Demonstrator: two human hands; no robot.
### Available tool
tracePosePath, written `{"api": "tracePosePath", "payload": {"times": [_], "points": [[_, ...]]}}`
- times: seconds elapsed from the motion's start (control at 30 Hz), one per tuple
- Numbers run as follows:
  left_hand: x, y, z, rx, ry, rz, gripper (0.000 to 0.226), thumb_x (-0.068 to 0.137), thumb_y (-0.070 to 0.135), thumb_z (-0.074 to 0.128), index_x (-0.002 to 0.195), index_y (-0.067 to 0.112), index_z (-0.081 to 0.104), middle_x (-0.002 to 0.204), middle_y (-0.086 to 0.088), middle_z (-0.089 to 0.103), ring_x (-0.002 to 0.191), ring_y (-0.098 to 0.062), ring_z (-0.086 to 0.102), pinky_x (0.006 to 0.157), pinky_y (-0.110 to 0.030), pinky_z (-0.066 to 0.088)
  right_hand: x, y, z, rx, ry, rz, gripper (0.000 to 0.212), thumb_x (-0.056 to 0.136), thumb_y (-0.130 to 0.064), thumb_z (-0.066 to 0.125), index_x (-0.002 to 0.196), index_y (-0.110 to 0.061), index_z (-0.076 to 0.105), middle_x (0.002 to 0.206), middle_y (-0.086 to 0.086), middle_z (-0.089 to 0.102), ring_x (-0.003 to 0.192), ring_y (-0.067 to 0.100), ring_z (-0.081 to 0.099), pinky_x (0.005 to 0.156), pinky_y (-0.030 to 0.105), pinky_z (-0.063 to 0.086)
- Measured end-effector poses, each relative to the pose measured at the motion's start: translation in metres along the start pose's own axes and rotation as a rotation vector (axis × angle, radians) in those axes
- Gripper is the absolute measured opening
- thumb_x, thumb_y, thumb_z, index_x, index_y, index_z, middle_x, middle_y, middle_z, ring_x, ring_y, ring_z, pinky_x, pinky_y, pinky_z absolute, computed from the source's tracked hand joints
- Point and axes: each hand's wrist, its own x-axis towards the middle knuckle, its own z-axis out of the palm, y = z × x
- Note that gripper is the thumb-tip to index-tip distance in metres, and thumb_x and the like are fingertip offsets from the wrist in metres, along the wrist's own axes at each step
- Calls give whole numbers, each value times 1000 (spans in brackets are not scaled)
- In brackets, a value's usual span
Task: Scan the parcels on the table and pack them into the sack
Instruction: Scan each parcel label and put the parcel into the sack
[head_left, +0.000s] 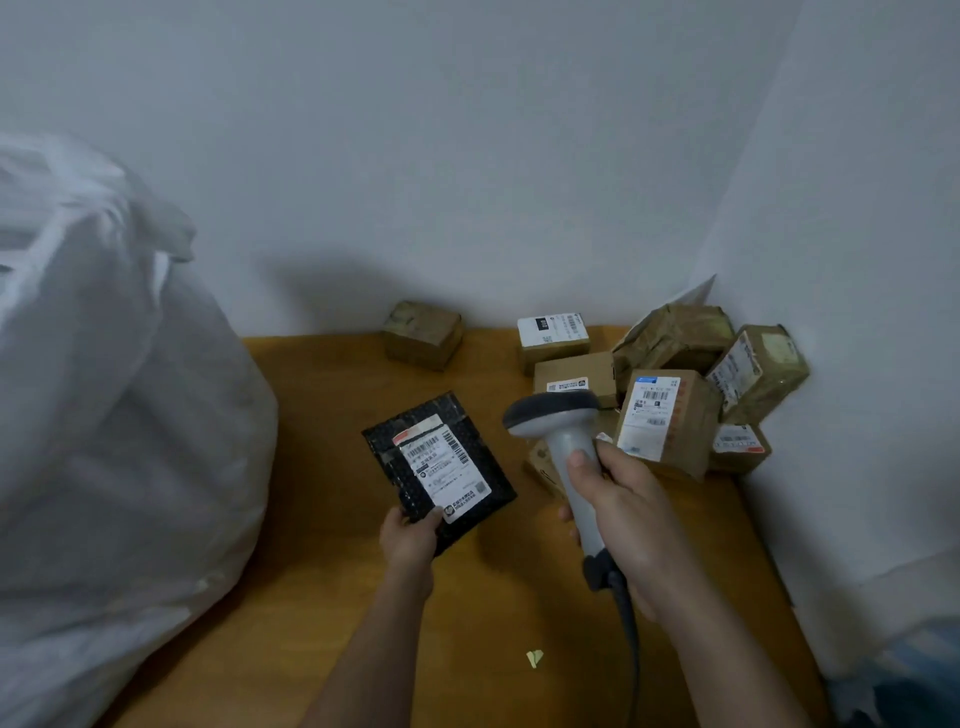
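left hand (410, 535) gripping near corner of black padded mailer (439, 470), thumb on top by the white label (445, 470), fingers curled under. mailer held tilted above the table (322, 545), label side up, barcodes facing the camera. right hand (623, 514) wrapped round handle of grey barcode scanner (563, 452), thumb up along the grip, scanner head dark-rimmed and just right of the mailer's far edge, not touching it. dark cable (631, 639) running from scanner base toward near edge.

big white sack (104, 415) on left, bulging, filling most of left side of view, its right flank over the table's left edge. can't tell if mouth is open.

rest of parcels far right, piled in the corner where the walls (467, 156) meet: small brown box w/ white label (553, 338) at far side, flat brown box (574, 376) just near of it, taller box w/ white label (665, 415) right of scanner head, crumpled taped parcels (675, 332) behind it, another taped box (758, 374) leaning against right wall, small box w/ orange-edged label (740, 447) at near right of pile. one taped brown box (422, 335) alone at far edge, well apart from pile, against back wall. part of a flat parcel behind the scanner handle, mostly hidden.

small yellowish paper scrap (535, 657) on table near, between the forearms.
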Motion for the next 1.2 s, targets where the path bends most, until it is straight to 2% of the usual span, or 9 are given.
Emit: {"api": "tracePosePath", "payload": {"times": [0.1, 0.27, 0.37, 0.53, 0.87, 1.0, 1.2], "points": [[-7, 23, -9, 27, -17, 73, 20, 91, 1, 64, 107, 11, 57, 112, -15, 66, 100, -33, 65, 90, -49, 54, -6, -18, 6, 3, -34, -56, 20, 101, -32, 46, 98, -21, 63, 69, 6, 61, 62, 15, 57, 61, 31, 47], [-16, 53, -17, 15, -22, 165, 17, 90, 3, 65, 100, 15, 58, 108, -11, 67, 100, -30, 65, 89, -47, 55, -17, -43, 9, 1, -88, -154, 23, 101, -28, 46, 102, -11, 61, 68, 8, 58, 59, 15, 54, 55, 27, 45], [-24, 69, -19, 3, -14, 211, 18, 91, 3, 64, 103, 14, 59, 107, -9, 67, 100, -29, 65, 83, -41, 55, -25, -57, 7, -14, -99, -203, 23, 102, -27, 45, 102, -10, 60, 69, 8, 57, 58, 14, 53, 53, 25, 45], [-32, 84, -22, -11, -5, 257, 18, 90, 3, 65, 104, 12, 59, 107, -10, 67, 97, -28, 66, 70, -33, 54, -38, -72, 3, -36, -98, -256, 22, 101, -28, 45, 96, -13, 60, 68, 6, 58, 60, 16, 54, 59, 31, 45], [-40, 100, -22, 35, 0, 300, 17, 88, 4, 68, 98, 12, 57, 112, -16, 67, 101, -31, 67, 86, -43, 56, -54, -89, -6, -66, -102, -322, 20, 101, -27, 45, 93, -15, 59, 65, 5, 57, 56, 12, 53, 56, 27, 45], [-44, 103, -22, 30, -18, 321, 17, 87, 4, 68, 91, 15, 56, 108, -13, 67, 100, -31, 67, 85, -42, 57, -54, -91, -6, -59, -98, -328, 20, 102, -27, 45, 93, -17, 59, 65, 5, 57, 56, 12, 53, 56, 27, 45], [-51, 109, -24, 14, -49, 363, 16, 86, 5, 69, 95, 11, 58, 104, -11, 69, 97, -28, 68, 88, -45, 57, -50, -92, -1, -39, -108, -344, 18, 102, -26, 45, 92, -19, 59, 66, 5, 57, 56, 11, 53, 56, 27, 45]]}}
